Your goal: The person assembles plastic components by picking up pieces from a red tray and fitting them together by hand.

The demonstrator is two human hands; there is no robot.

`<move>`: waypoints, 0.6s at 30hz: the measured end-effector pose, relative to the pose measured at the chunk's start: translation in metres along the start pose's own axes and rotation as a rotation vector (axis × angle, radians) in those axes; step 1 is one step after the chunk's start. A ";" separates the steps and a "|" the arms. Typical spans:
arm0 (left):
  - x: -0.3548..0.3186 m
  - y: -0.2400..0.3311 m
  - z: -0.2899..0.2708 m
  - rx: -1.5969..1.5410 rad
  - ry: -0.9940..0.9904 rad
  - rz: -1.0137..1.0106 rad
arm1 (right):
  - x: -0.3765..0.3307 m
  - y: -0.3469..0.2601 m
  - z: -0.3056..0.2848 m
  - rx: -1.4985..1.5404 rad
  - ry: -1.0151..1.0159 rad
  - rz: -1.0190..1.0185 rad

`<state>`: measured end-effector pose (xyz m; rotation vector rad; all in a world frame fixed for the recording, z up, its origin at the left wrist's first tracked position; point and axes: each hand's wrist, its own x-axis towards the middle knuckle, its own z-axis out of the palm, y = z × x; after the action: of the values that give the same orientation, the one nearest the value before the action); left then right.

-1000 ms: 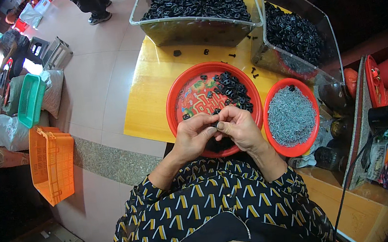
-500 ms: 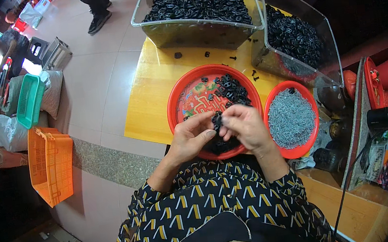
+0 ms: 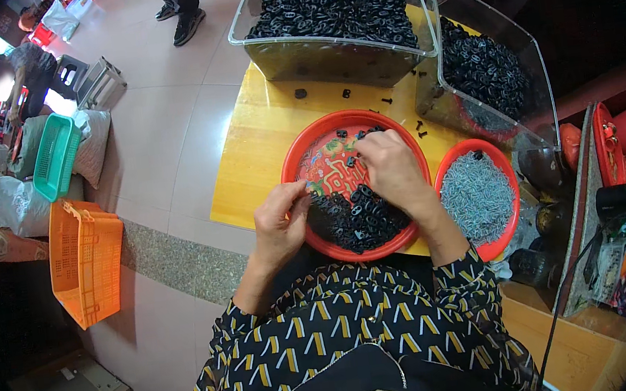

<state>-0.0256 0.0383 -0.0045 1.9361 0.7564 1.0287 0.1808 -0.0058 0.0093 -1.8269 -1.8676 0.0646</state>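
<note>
A round red basin [image 3: 290,173] with a patterned bottom stands in front of me. Small black plastic pieces [image 3: 362,221] with holes are heaped at its near side, and a few more lie at its far side. Over the basin's left rim, my left hand [image 3: 280,221] pinches thumb and forefinger around something too small to make out. My right hand [image 3: 393,167] reaches over the basin, its fingers bent down by the black pieces at the far side. Its fingertips are partly hidden, so what they hold does not show.
Right of the basin, a red bowl [image 3: 514,230] holds silvery screws [image 3: 477,196]. Two clear bins [image 3: 335,46] [image 3: 486,71] of black pieces stand behind on the yellow table [image 3: 237,173]. An orange crate [image 3: 87,260] is on the floor at left. Other people are farther off.
My hands were together over the near side of the basin, around a black piece. Now they are apart: the right has moved to the far side, the left toward the left rim.
</note>
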 end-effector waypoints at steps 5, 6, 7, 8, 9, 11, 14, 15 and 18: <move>0.010 -0.005 -0.007 0.085 0.017 0.028 | 0.001 -0.002 0.021 -0.075 -0.053 -0.103; 0.011 -0.006 -0.007 0.084 0.016 0.027 | 0.002 -0.003 0.024 -0.109 -0.088 -0.095; 0.011 -0.007 -0.007 0.084 0.012 0.026 | 0.002 -0.004 0.025 -0.094 -0.081 -0.092; 0.011 -0.009 -0.006 0.085 0.008 0.025 | 0.002 -0.004 0.027 -0.094 -0.082 -0.091; 0.012 -0.009 -0.005 0.083 0.006 0.025 | 0.002 -0.004 0.029 -0.106 -0.108 -0.059; 0.011 -0.010 -0.002 0.132 -0.042 0.049 | 0.003 -0.006 0.029 -0.119 -0.134 -0.024; 0.012 -0.011 0.001 0.216 -0.050 0.145 | 0.006 -0.007 0.029 -0.124 -0.178 0.010; 0.012 -0.012 0.001 0.217 -0.050 0.146 | 0.008 -0.008 0.028 -0.136 -0.209 0.020; 0.010 -0.015 0.001 0.224 -0.079 0.140 | 0.010 -0.009 0.029 -0.153 -0.243 -0.002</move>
<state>-0.0217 0.0529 -0.0140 2.2353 0.7260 0.9778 0.1614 0.0123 -0.0087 -1.9948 -2.0912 0.1533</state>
